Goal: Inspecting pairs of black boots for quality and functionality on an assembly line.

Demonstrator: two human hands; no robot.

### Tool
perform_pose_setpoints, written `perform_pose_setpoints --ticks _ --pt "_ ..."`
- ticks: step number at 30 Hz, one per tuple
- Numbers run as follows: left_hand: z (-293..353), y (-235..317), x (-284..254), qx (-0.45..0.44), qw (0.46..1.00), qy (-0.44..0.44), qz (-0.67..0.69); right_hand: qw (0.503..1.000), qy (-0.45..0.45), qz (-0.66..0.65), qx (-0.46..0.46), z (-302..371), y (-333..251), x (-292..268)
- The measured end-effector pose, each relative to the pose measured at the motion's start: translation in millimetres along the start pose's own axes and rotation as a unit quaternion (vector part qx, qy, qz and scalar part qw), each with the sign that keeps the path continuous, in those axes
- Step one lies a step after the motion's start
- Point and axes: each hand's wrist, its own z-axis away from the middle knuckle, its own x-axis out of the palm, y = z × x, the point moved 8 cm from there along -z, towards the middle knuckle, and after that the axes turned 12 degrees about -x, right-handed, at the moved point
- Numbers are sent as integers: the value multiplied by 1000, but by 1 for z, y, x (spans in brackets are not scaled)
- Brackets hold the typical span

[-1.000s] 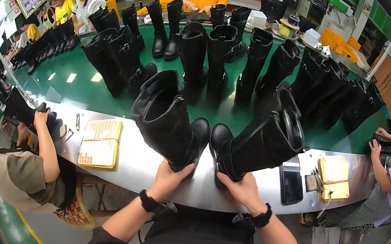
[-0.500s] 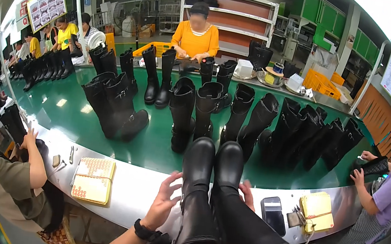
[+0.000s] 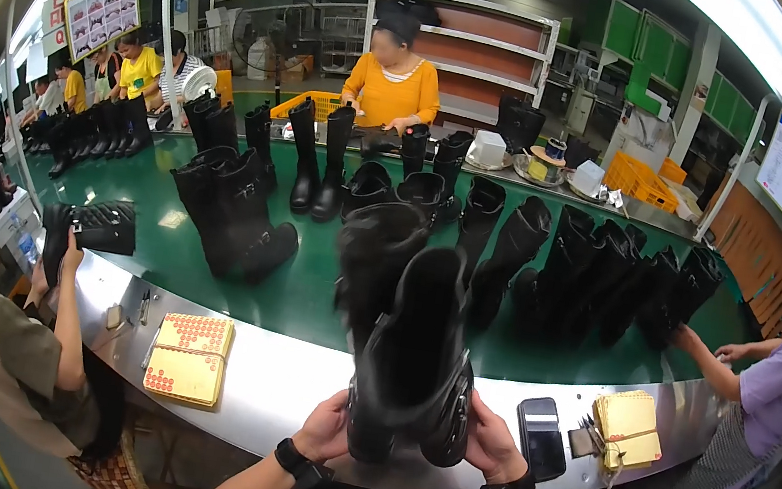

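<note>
A pair of tall black boots stands upright before me at the near edge of the table, shaft openings up. My left hand (image 3: 324,429) is closed on the outer lower side of the left boot (image 3: 377,258). My right hand (image 3: 492,446) grips the lower side of the right boot (image 3: 406,358), near its straps. The right boot's wide opening tilts toward me and partly covers the left one. Fingertips of both hands are hidden behind the boots. Dark bands circle both my wrists.
Black boots (image 3: 513,253) stand in rows on the green tabletop (image 3: 323,295). On the metal edge lie yellow card stacks (image 3: 188,359) and a phone (image 3: 542,439). Co-workers sit left and right, the left one holding a boot (image 3: 95,229); another in orange (image 3: 390,93) works opposite.
The boots have swung from lying toes-away to shafts-up. My hands moved down and closed on their lower parts. The left co-worker's boot is raised; the right co-worker's hands reach toward the standing boots.
</note>
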Motion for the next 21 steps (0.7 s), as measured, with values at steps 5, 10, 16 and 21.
perform_pose_setpoints --ticks 5,10,16,21 --pt "6 3 -7 35 978 162 -127 997 -4 -83 -8 11 7 -6" --pt "13 15 -14 99 962 212 -137 988 -39 -136 -57 22 -2 1" --pt "14 18 -19 132 965 195 -112 989 30 -59 -132 22 -12 -3" --pt "12 15 -14 130 964 194 -126 987 39 -65 -141 19 -11 -3"
